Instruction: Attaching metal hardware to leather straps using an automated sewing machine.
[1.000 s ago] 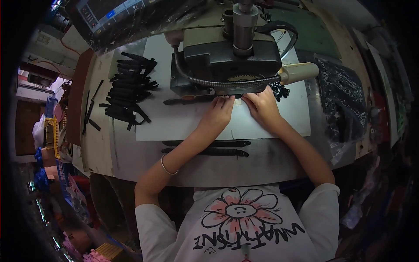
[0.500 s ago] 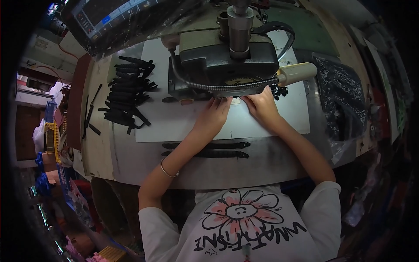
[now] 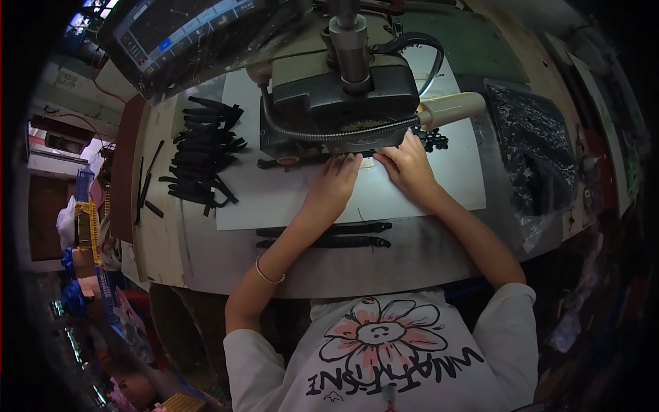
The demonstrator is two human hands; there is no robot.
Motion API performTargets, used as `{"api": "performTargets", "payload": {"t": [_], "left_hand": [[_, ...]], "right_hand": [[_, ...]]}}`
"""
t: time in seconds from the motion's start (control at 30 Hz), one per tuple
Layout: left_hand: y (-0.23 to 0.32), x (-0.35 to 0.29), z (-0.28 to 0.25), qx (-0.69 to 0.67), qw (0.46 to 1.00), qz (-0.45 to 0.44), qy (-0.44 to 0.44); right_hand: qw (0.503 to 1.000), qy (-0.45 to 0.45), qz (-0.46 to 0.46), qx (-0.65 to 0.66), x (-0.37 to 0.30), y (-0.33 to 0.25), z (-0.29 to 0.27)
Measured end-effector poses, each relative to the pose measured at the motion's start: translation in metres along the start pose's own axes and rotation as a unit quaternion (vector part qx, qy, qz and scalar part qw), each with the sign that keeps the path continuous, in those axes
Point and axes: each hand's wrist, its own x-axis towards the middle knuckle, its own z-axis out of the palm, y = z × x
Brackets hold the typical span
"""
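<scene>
A black strap [image 3: 314,160] lies crosswise along the front underside of a dark sewing machine head [image 3: 343,96]. My left hand [image 3: 331,184] has its fingers together, fingertips pressed on the strap's near edge. Just to the right, my right hand [image 3: 412,172] grips the strap's other end, thumb and fingers closed in, partly hidden below the machine. A small pale patch [image 3: 367,163] shows between the hands. Behind my right fingers are small black buckle-like pieces [image 3: 434,140]. Two black straps [image 3: 357,242] lie side by side nearer me, partly under my left forearm.
A heap of black straps [image 3: 206,151] lies left of the white sheet [image 3: 274,206]. Loose black strips [image 3: 145,182] are farther left. A lit screen [image 3: 178,41] stands at the back left. A pale handle [image 3: 453,110] juts right from the machine, near a plastic bag of dark material [image 3: 532,147].
The view has shifted slightly, so the machine sits farther left. More of the black strap shows left of my hands, which stay at the machine's front edge.
</scene>
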Motion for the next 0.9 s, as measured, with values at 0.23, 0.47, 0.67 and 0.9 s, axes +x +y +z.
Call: {"api": "performTargets", "payload": {"t": [0.23,0.47,0.67,0.9], "left_hand": [[-0.004,-0.008,0.003,-0.086,0.994,-0.062,0.007],[0.006,-0.001,0.0,-0.2,0.962,-0.169,0.076],[0.012,0.004,-0.02,-0.328,0.91,-0.254,0.03],[-0.001,-0.003,-0.024,-0.391,0.88,-0.267,0.026]], "right_hand": [[0.991,-0.059,0.015,0.119,0.001,0.012,-0.007],[0.985,-0.037,0.018,0.168,-0.001,0.002,-0.01],[0.92,-0.117,0.161,0.337,-0.007,-0.01,-0.019],[0.926,-0.073,0.138,0.344,-0.005,-0.024,-0.013]]}}
